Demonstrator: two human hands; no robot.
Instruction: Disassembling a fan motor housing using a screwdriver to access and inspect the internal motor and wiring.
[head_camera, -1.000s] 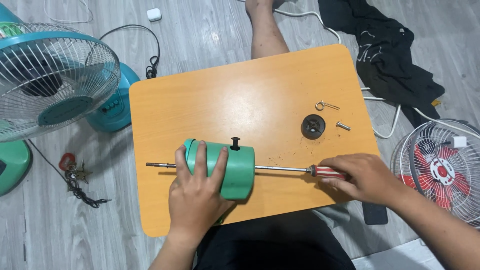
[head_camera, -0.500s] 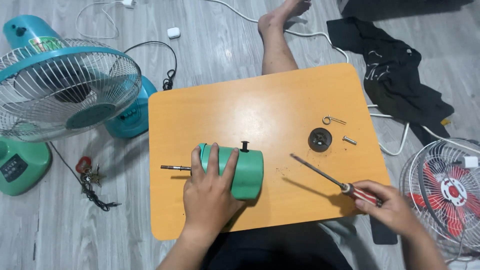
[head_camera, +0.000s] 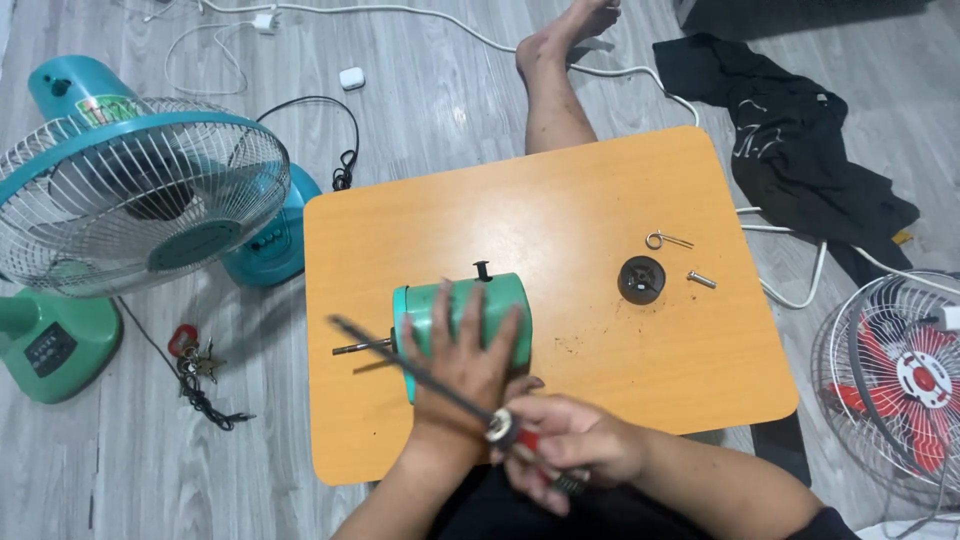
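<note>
Pressing green motor housing (head_camera: 462, 322) flat: left hand (head_camera: 458, 362); right hand (head_camera: 565, 445) clamped on red-handled screwdriver (head_camera: 440, 388).

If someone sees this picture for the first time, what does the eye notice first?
Most likely the orange table at the centre, where the left hand presses on a green motor housing. Just below, the right hand holds a screwdriver that crosses over the left wrist. A teal fan stands on the floor at the left.

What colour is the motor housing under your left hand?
The motor housing is green with a small black knob on top, clearest in the head view.
</note>
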